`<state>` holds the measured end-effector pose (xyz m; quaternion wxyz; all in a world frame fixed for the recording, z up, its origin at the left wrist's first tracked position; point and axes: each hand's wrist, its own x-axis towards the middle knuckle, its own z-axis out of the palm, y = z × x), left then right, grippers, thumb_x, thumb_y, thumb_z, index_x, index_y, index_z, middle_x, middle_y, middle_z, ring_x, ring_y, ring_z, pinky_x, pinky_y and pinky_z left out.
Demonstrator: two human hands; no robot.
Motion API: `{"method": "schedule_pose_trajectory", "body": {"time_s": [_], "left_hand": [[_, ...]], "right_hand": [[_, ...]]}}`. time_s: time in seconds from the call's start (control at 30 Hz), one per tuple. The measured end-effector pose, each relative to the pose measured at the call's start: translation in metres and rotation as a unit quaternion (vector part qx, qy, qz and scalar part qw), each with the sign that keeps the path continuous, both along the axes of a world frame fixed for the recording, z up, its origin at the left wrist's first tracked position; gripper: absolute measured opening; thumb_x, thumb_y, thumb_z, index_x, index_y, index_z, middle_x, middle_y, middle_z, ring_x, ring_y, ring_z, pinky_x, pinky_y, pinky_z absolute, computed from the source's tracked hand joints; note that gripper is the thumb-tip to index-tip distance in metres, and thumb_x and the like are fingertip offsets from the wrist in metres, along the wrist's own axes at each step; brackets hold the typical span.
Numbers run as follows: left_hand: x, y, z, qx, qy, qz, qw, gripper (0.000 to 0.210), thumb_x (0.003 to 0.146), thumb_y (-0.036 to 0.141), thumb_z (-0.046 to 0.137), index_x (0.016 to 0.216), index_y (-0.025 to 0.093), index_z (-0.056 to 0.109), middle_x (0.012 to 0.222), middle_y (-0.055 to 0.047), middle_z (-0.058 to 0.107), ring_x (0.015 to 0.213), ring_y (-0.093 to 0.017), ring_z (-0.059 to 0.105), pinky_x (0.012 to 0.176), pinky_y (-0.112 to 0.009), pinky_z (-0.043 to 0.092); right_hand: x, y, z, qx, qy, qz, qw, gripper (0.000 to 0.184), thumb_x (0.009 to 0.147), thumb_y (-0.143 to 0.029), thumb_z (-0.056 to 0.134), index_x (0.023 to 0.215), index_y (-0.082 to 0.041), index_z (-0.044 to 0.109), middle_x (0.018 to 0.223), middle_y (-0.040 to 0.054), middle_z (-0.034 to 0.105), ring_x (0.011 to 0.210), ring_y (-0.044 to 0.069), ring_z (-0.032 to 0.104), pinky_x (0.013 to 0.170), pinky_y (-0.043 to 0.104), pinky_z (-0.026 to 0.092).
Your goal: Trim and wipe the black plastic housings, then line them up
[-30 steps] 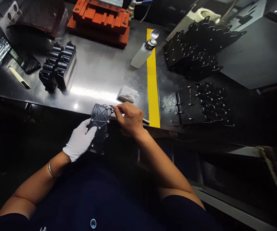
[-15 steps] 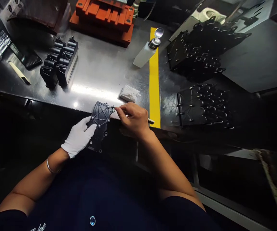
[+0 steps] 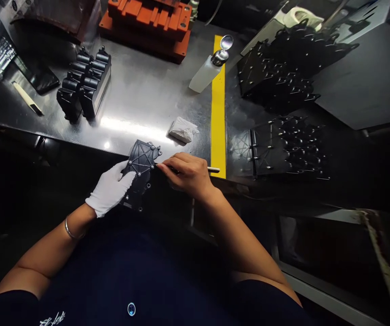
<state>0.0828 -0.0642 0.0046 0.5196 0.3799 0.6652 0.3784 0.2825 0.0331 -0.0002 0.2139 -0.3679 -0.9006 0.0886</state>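
My left hand, in a white glove, grips a black ribbed plastic cover by its left side, just off the bench's front edge. Cross-shaped ribs and several bright metal inserts show on the cover's face. My right hand is bare and pinched round a slim pen-like tool. Only the tool's pale back end sticks out behind the hand; its tip is too small to make out. The right fingertips are at the cover's right edge, beside an insert.
On the metal bench are black ribbed parts, a pale-handled tool, a folded white cloth and a pump bottle. An orange fixture stands behind. Right of the yellow tape are stacked black parts.
My right hand has moved down along the cover's right edge, from the upper corner lug to a lower spot. My left hand keeps its hold on the cover.
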Motion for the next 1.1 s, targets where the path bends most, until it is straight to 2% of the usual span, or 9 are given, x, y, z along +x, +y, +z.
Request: {"method": "schedule_pose_trajectory", "body": {"time_s": [0.17,0.3,0.47,0.8,0.97,1.1], "left_hand": [[-0.001,0.0,0.001,0.001,0.02,0.003,1.0,0.043,0.079,0.042,0.061,0.116,0.02,0.066,0.052,0.005,0.05,0.046,-0.01,0.044,0.046,-0.021,0.039],[-0.002,0.0,0.001,-0.003,0.006,0.004,1.0,0.044,0.079,0.041,0.06,0.117,0.02,0.065,0.053,0.005,0.052,0.047,-0.01,0.044,0.047,-0.022,0.039],[-0.001,0.0,0.0,0.002,0.015,0.003,1.0,0.044,0.08,0.042,0.06,0.117,0.02,0.065,0.053,0.005,0.05,0.047,-0.01,0.045,0.047,-0.022,0.039],[-0.003,0.0,0.002,-0.002,0.036,-0.005,0.999,0.043,0.08,0.042,0.06,0.117,0.02,0.065,0.052,0.006,0.045,0.047,-0.01,0.041,0.045,-0.02,0.037],[-0.003,0.0,0.001,-0.006,0.032,-0.008,0.999,0.044,0.081,0.043,0.06,0.119,0.02,0.064,0.053,0.006,0.047,0.047,-0.01,0.043,0.046,-0.021,0.038],[-0.002,-0.002,0.001,-0.004,0.026,0.0,1.0,0.044,0.081,0.043,0.06,0.119,0.02,0.064,0.053,0.005,0.048,0.048,-0.01,0.044,0.047,-0.021,0.038]], "right_hand": [[-0.002,0.0,0.0,-0.002,-0.007,0.014,1.0,0.034,0.092,-0.039,0.052,0.069,-0.02,0.069,0.064,0.0035,0.066,0.061,0.013,0.058,0.055,0.026,0.036],[-0.002,-0.002,-0.003,0.016,0.012,-0.015,1.0,0.035,0.091,-0.039,0.053,0.067,-0.019,0.069,0.061,0.0035,0.065,0.058,0.013,0.057,0.054,0.026,0.036],[0.0,-0.008,-0.009,-0.009,0.048,-0.044,0.998,0.034,0.09,-0.039,0.054,0.067,-0.019,0.068,0.06,0.0032,0.065,0.056,0.012,0.057,0.055,0.025,0.038],[0.002,-0.007,-0.014,-0.083,0.096,-0.029,0.991,0.03,0.089,-0.039,0.055,0.07,-0.019,0.07,0.064,0.0036,0.067,0.057,0.013,0.06,0.057,0.025,0.043],[0.004,-0.012,-0.014,-0.086,0.112,-0.036,0.989,0.029,0.088,-0.038,0.057,0.069,-0.019,0.069,0.062,0.0032,0.067,0.056,0.013,0.06,0.055,0.026,0.043],[0.0,-0.026,-0.015,-0.077,0.126,-0.073,0.986,0.027,0.088,-0.035,0.058,0.069,-0.019,0.069,0.062,0.0036,0.068,0.056,0.014,0.061,0.055,0.026,0.043]]}}
